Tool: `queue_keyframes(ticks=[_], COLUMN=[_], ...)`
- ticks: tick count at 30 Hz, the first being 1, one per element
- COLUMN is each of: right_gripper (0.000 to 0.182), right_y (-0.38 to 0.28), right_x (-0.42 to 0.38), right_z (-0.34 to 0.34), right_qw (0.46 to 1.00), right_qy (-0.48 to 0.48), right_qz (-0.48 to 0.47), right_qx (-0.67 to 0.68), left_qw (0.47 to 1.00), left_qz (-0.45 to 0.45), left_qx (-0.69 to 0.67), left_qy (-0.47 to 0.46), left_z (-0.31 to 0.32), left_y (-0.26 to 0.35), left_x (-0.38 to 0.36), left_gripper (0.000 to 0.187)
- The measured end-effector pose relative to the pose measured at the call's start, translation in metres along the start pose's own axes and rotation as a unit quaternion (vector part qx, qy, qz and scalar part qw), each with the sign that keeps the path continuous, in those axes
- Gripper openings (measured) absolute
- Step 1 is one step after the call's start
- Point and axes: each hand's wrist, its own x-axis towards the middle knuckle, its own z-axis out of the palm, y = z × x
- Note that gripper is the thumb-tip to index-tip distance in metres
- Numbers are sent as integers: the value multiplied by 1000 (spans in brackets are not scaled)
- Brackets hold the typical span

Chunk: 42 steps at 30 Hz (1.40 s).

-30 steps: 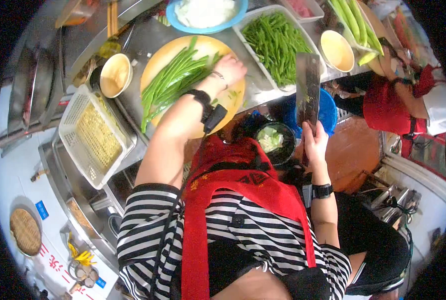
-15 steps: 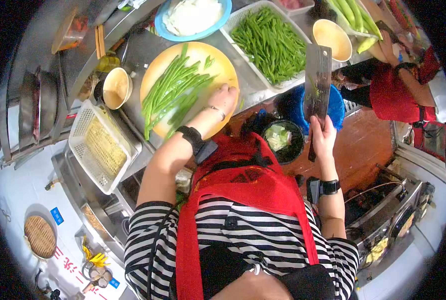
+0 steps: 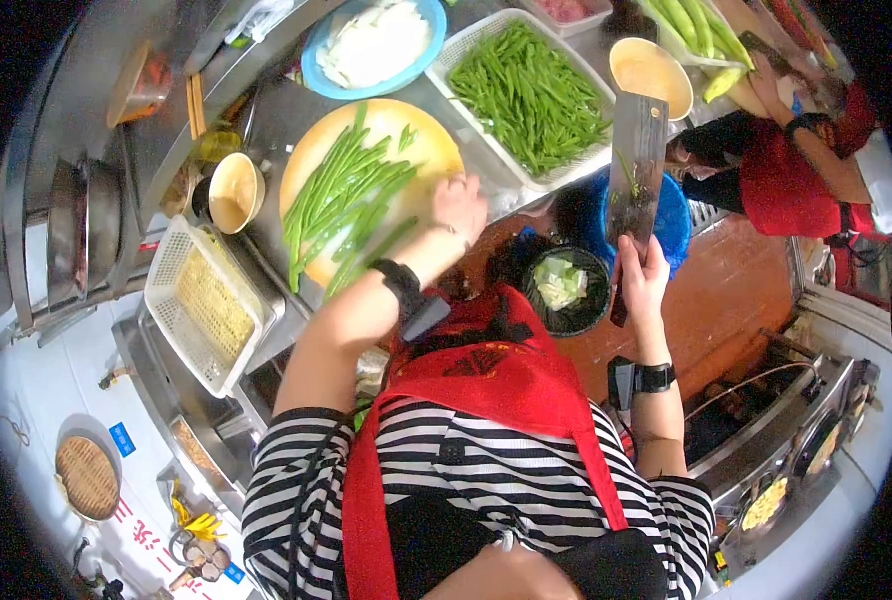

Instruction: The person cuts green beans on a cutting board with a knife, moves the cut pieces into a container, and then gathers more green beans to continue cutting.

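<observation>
My left hand [image 3: 459, 210] is over the right edge of the round yellow cutting board [image 3: 436, 140], its fingers bent and smeared by motion; whether anything is in them I cannot make out. Long green beans [image 3: 341, 185] lie in a loose bundle on the board's left half, left of that hand, with a few short pieces near the top. My right hand [image 3: 643, 272] grips the handle of a cleaver [image 3: 636, 165], held blade up in front of a blue bin [image 3: 673, 225]. Green bits stick to the blade.
A white basket of cut green beans [image 3: 531, 95], a blue bowl of white slices [image 3: 374, 45] and a beige bowl [image 3: 651, 78] stand along the counter. A black bin [image 3: 566, 290] is below. At right a co-worker's arm [image 3: 821, 165] reaches toward long green vegetables [image 3: 696, 30].
My left hand has moved right and slightly down across the board to its edge. My right hand still holds the cleaver in nearly the same place. The view has shifted slightly.
</observation>
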Motion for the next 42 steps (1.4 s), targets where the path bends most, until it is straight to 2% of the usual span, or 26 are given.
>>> queue_keyframes(ticks=[2, 5, 6, 8, 10, 11, 12, 14, 16, 18, 20, 25, 30, 33, 35, 40, 42], right_gripper=[12, 13, 13, 14, 15, 17, 17, 16, 20, 24, 19, 17, 17, 18, 19, 20, 20], right_y=[-2, 2, 2, 3, 6, 5, 4, 1, -11, -15, -16, -25, -29, -27, -21, -29, -27], right_x=[-1, -7, -8, -5, -7, -7, -7, -3, 0, 3, 7, 14, 13, 7, 9, 7, 6], right_z=[-3, -9, -10, -8, -6, -4, 0, 8, 26, 48, 69, 118, 138, 141, 139, 138, 136], right_qw=[1000, 999, 999, 998, 999, 999, 999, 983, 940, 896, 841, 770, 744, 747, 784, 756, 740], right_qy=[13, 19, 27, 32, 18, 1, -15, -78, -135, -202, -255, -326, -356, -337, -313, -328, -337], right_qz=[-3, -12, -17, -26, -2, 7, 2, -52, -108, -162, -224, -273, -303, -285, -284, -276, -271], right_qx=[-9, -33, -37, -38, -49, -49, -48, -156, -295, -362, -421, -475, -478, -497, -454, -494, -516], left_qw=[987, 988, 989, 984, 941, 920, 920, 930, 938, 929, 925, 920, 899, 917, 917, 918, 930], left_qz=[64, 26, 24, -19, -39, -34, -50, -98, -173, -231, -236, -236, -289, -252, -238, -191, -193], left_qx=[69, 54, 53, -150, -230, -317, -313, -278, -169, -128, -139, -165, -168, -220, -235, -250, -194], left_qy=[129, 139, 138, 91, 244, 226, 230, 219, 250, 260, 264, 266, 284, 215, 217, 243, 243], left_z=[38, 54, 39, -24, -45, -63, -54, -19, 1, 14, 43, 67, 60, 61, 63, 71, 74], left_y=[5, 13, 14, 10, 7, -6, -18, -39, -54, -67, -77, -94, -109, -118, -121, -132, -133], left_x=[-9, -7, -9, -5, 12, 6, -10, -56, -113, -157, -182, -193, -199, -202, -203, -205, -206], left_gripper=[19, 15, 15, 17, 25, 33, 33, 33, 32, 29, 27, 27, 29, 24, 23, 23, 23])
